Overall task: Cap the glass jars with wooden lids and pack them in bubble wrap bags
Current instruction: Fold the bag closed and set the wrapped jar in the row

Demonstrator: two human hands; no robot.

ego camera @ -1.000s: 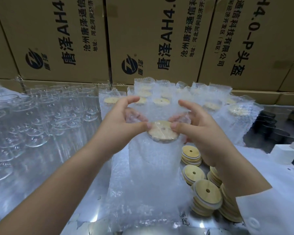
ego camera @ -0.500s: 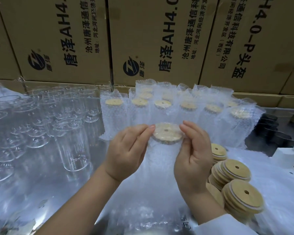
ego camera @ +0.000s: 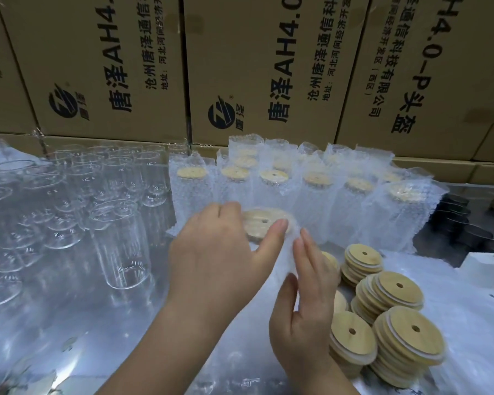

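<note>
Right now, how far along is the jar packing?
Done: a row of packed jars with lids stands by the boxes. In hand: the left hand holds another capped jar in its bag, the right hand touches the bag. Left: many open glasses and stacked lids wait.

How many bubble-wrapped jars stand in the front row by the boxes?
6 wrapped jars, left to right: first, second, third, fourth, fifth, sixth. More stand behind them, too blurred to count; the nearer jar is mid-packing.
</note>
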